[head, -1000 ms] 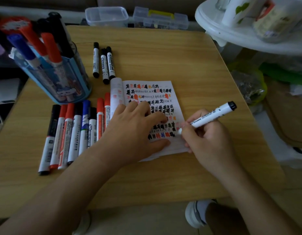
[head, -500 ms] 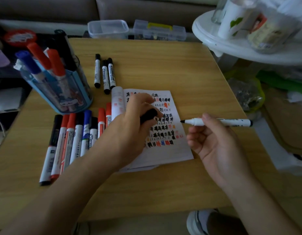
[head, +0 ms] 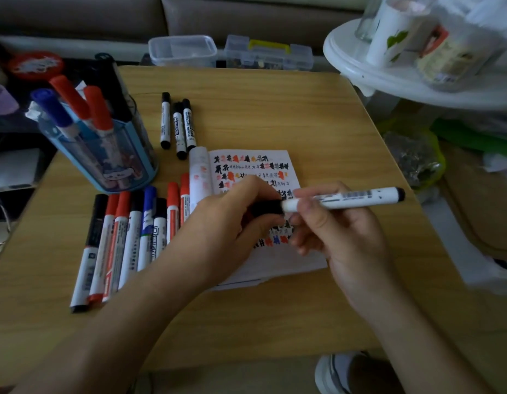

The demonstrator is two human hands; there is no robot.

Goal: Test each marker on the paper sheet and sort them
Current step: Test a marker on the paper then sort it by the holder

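Note:
Above the paper sheet (head: 275, 257), my right hand (head: 340, 231) grips a white black-ink marker (head: 349, 198) lying roughly level, tip to the left. My left hand (head: 226, 223) pinches the marker's black cap (head: 268, 207), which sits over the tip end. The sheet is covered with black, red and orange test marks. Several red, blue and black markers (head: 127, 240) lie in a row left of the sheet. Three black markers (head: 177, 125) lie apart behind it. A blue pen holder (head: 104, 155) holds more markers.
The wooden table (head: 275, 109) carries everything. Clear plastic boxes (head: 184, 51) stand past its far edge. A white round side table (head: 388, 78) with cups overhangs the right rear corner. Bags and clutter lie on the floor to the right; a shoe (head: 331, 373) shows below the front edge.
My right hand lifted the marker off the sheet and turned it level. My left hand picked up the black cap from the paper and brought it onto the marker's tip.

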